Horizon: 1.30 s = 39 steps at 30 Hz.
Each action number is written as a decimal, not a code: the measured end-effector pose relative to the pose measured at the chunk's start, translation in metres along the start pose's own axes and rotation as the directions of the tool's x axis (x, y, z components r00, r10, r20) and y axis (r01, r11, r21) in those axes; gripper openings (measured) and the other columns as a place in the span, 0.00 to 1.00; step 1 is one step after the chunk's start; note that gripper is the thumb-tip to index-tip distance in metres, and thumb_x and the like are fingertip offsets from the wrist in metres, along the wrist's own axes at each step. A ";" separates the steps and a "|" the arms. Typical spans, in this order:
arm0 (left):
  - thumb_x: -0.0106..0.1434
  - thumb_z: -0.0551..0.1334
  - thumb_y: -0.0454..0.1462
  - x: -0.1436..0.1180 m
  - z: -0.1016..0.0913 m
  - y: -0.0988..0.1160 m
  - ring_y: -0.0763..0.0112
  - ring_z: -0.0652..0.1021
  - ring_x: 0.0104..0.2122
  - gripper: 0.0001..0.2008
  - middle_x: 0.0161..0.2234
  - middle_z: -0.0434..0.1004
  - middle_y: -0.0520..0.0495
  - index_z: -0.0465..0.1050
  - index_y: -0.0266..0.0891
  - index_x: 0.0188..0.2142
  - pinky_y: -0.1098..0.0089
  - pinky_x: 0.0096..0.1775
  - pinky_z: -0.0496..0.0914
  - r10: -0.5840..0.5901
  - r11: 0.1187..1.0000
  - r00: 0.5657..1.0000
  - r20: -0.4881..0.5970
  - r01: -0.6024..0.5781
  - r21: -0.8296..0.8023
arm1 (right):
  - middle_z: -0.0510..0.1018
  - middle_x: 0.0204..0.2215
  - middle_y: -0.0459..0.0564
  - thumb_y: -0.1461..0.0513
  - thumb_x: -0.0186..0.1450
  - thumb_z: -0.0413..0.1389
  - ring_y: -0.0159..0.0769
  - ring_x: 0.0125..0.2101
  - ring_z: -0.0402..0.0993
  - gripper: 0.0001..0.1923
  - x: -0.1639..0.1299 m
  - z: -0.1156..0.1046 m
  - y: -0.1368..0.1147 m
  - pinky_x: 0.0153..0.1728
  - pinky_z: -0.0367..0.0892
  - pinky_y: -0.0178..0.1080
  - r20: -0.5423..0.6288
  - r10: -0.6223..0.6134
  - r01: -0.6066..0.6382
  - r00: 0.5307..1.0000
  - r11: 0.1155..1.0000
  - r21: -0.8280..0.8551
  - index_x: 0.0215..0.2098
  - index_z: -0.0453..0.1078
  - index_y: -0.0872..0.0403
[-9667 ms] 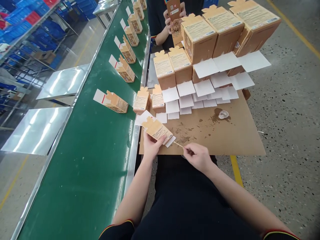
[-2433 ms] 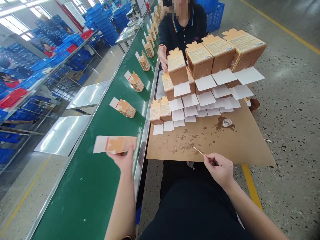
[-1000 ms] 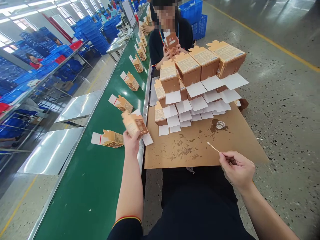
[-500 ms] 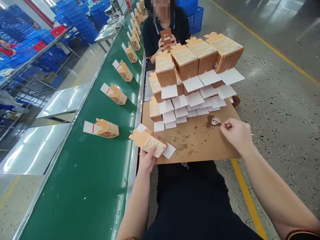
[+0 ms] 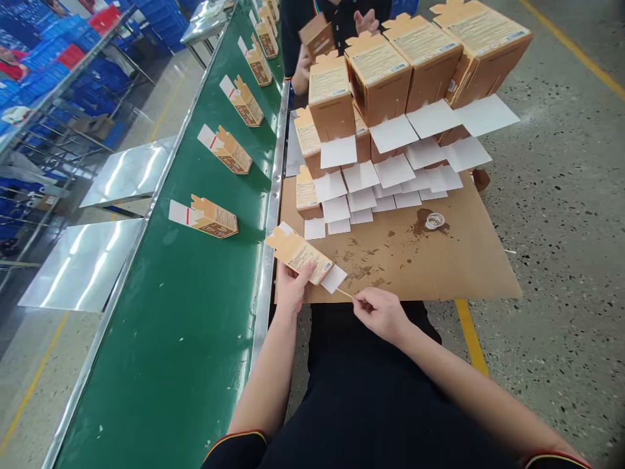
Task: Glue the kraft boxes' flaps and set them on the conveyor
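Observation:
My left hand (image 5: 291, 286) holds a small tan carton (image 5: 300, 255) over the near left corner of a stained cardboard sheet (image 5: 439, 267). A white flap (image 5: 334, 279) sticks out of the carton's near end. My right hand (image 5: 379, 314) pinches a thin stick (image 5: 344, 294) whose tip touches that flap. A small glue cup (image 5: 434, 221) sits in a dark stain farther right on the sheet.
Stacked tan cartons (image 5: 385, 85) with white flaps hanging out cover the far part of the sheet. A green conveyor belt (image 5: 185, 312) on the left carries several cartons, the nearest one (image 5: 209, 218) beside my left hand. A co-worker's hands (image 5: 336, 26) hold a carton beyond the stack.
My right hand came back from the glue cup to the carton's flap with the stick. My left hand kept the carton near the sheet's corner. The belt cartons moved along.

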<state>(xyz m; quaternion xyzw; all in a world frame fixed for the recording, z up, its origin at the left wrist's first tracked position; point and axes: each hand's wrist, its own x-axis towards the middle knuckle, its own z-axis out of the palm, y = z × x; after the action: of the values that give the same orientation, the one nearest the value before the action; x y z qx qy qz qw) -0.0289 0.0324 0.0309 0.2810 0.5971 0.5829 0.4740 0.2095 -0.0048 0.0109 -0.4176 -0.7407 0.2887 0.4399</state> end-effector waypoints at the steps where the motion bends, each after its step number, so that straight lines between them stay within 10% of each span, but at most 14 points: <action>1: 0.50 0.87 0.46 -0.001 0.000 0.000 0.46 0.86 0.58 0.36 0.55 0.87 0.36 0.80 0.40 0.54 0.46 0.64 0.77 -0.002 1.000 1.000 -0.002 0.002 -0.001 | 0.73 0.21 0.41 0.67 0.73 0.57 0.30 0.21 0.68 0.14 -0.002 0.005 0.001 0.26 0.67 0.33 0.025 -0.011 0.012 1.000 1.000 -0.010 0.28 0.70 0.49; 6: 0.49 0.88 0.45 -0.002 0.001 0.001 0.44 0.85 0.59 0.36 0.56 0.86 0.35 0.79 0.41 0.54 0.43 0.65 0.76 -0.007 1.000 1.000 -0.017 0.007 -0.015 | 0.72 0.21 0.42 0.65 0.74 0.54 0.31 0.21 0.67 0.16 -0.001 0.003 0.013 0.26 0.67 0.34 0.091 -0.003 0.009 0.996 0.997 -0.076 0.27 0.67 0.49; 18: 0.44 0.89 0.42 -0.045 0.013 -0.023 0.43 0.84 0.58 0.44 0.53 0.82 0.38 0.70 0.45 0.56 0.45 0.65 0.75 0.173 0.951 0.982 -0.078 -0.146 0.273 | 0.79 0.22 0.45 0.61 0.73 0.60 0.33 0.21 0.73 0.14 0.002 -0.050 0.017 0.26 0.73 0.36 -0.258 0.176 -0.196 0.950 0.979 -0.053 0.28 0.75 0.49; 26: 0.45 0.88 0.45 -0.044 0.017 -0.035 0.41 0.85 0.56 0.43 0.50 0.83 0.40 0.69 0.47 0.55 0.40 0.63 0.77 0.196 0.933 0.977 -0.085 -0.159 0.321 | 0.78 0.19 0.45 0.58 0.74 0.61 0.32 0.18 0.71 0.15 -0.003 -0.059 0.003 0.23 0.72 0.35 -0.266 0.164 -0.182 0.950 0.982 -0.043 0.27 0.76 0.48; 34: 0.46 0.88 0.45 0.018 -0.113 0.035 0.43 0.76 0.69 0.49 0.67 0.73 0.36 0.61 0.48 0.59 0.40 0.69 0.73 0.494 0.862 0.747 -0.445 -0.357 0.359 | 0.77 0.20 0.43 0.59 0.73 0.63 0.32 0.18 0.72 0.14 0.000 -0.063 0.010 0.23 0.73 0.36 -0.326 0.131 -0.151 0.936 0.988 -0.038 0.28 0.77 0.49; 39: 0.36 0.88 0.41 0.045 -0.173 0.049 0.43 0.76 0.69 0.52 0.63 0.72 0.35 0.58 0.47 0.53 0.38 0.73 0.65 0.324 0.921 0.808 -0.493 -0.149 0.360 | 0.79 0.20 0.44 0.58 0.74 0.63 0.32 0.18 0.72 0.14 0.010 -0.063 0.015 0.21 0.72 0.36 -0.303 0.118 -0.133 0.946 0.991 -0.030 0.29 0.78 0.49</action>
<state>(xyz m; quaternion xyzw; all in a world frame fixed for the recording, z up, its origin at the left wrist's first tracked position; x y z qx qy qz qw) -0.2117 0.0067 0.0453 0.2467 0.7488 0.5944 0.1587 0.2683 0.0146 0.0313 -0.5139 -0.6442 0.2304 0.5176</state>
